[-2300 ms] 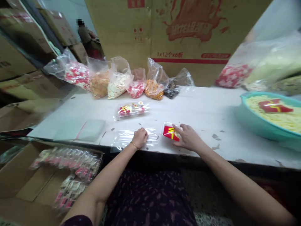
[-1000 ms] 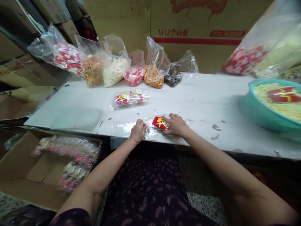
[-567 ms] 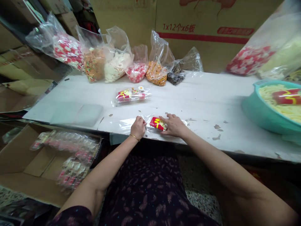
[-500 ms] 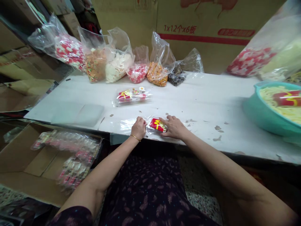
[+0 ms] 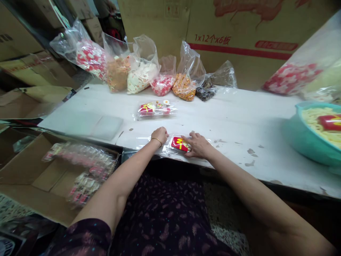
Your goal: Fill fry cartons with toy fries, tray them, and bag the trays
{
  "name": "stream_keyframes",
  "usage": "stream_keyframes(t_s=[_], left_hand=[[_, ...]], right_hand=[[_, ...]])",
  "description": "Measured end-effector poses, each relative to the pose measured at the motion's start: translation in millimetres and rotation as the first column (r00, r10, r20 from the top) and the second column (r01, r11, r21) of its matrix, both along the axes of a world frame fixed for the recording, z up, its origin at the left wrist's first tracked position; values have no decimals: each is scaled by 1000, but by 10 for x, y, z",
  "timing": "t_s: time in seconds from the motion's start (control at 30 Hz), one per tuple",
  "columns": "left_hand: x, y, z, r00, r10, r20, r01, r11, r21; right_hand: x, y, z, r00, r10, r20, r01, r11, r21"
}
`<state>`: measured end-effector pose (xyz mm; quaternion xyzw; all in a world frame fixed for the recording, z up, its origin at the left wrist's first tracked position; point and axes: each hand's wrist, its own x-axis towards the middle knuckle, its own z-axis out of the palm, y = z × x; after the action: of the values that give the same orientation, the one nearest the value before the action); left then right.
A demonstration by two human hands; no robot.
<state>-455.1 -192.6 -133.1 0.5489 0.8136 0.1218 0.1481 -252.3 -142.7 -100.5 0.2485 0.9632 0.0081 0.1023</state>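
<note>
On the table's front edge lies a clear plastic bag [image 5: 171, 151] with a small red carton of toy fries [image 5: 178, 143] inside, marked with a yellow letter. My left hand [image 5: 159, 136] is closed at the bag's left end, its fingertips pinching the plastic. From the right, my right hand [image 5: 199, 145] spans the bag, with thumb and fingers around the pale end of the toy fries. Behind my hands lies another clear packet [image 5: 156, 109], holding a red carton and small toy food pieces.
Clear bags of small coloured pieces [image 5: 183, 87] line the back of the table. A turquoise basin [image 5: 301, 131] of pale strands stands at right. At lower left, a cardboard box [image 5: 21, 177] holds several filled packets. Flat clear bags [image 5: 106, 127] lie at table left.
The view has shifted slightly, so the scene sits further right. My left hand has turned a little at the bag's left end. My right hand stays on the toy fries.
</note>
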Motion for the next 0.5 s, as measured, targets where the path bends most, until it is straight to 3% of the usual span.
stream_keyframes(t_s=[0.17,0.37,0.43,0.5], left_hand=[[75,58,-68,999,22,42,-26,994,109],[-61,-36,-67,996,-71,54,65,992,111],[-130,-103,-9,985,-138,108,121,981,152],[-172,-146,76,944,-287,160,266,954,142]], right_hand=[[-10,27,-6,990,138,2,-138,990,-6],[-119,73,40,966,257,-12,-257,965,-54],[-148,91,50,966,256,-22,-257,965,-60],[-168,108,53,968,250,-21,-250,965,-74]])
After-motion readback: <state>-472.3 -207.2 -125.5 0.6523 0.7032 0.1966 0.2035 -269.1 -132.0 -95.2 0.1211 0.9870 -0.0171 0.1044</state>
